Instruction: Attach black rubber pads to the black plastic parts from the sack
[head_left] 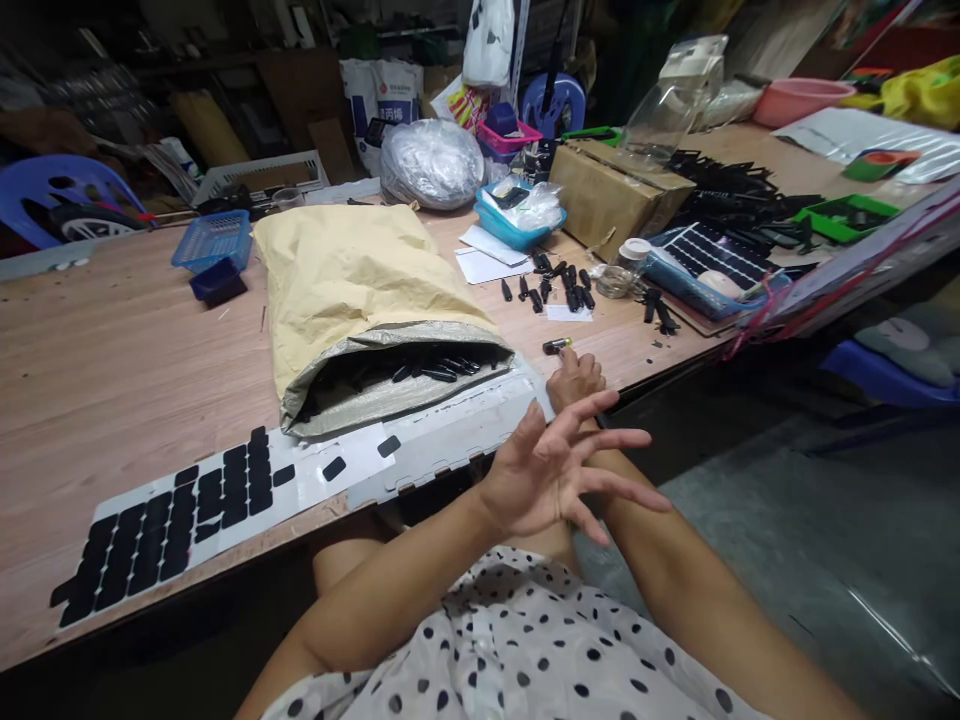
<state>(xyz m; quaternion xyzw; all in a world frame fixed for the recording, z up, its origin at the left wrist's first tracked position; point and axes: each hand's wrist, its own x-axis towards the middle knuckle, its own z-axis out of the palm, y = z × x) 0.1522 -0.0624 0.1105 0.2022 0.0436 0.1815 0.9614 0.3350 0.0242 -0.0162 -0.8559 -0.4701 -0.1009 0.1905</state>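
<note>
My left hand (551, 480) hangs in the air in front of the table edge, palm turned up and fingers spread, holding nothing. Behind it my right hand (576, 378) rests at the table edge with its fingers curled. A small black part with a yellow end (556, 346) lies right at its fingertips; whether they grip anything I cannot make out. Several black pieces (574, 290) lie loose just beyond. To the left, a large tan sack (360, 270) lies on its side, its mouth towards me, with black elongated pieces (435, 368) inside.
White sheets with black rounded stickers (172, 520) run along the front edge. Farther back are a blue basket (214, 240), a cardboard box (615, 190) and a light-blue tub (517, 225). On the right stand a tray with a striped sheet (712, 260) and a green tray (847, 215).
</note>
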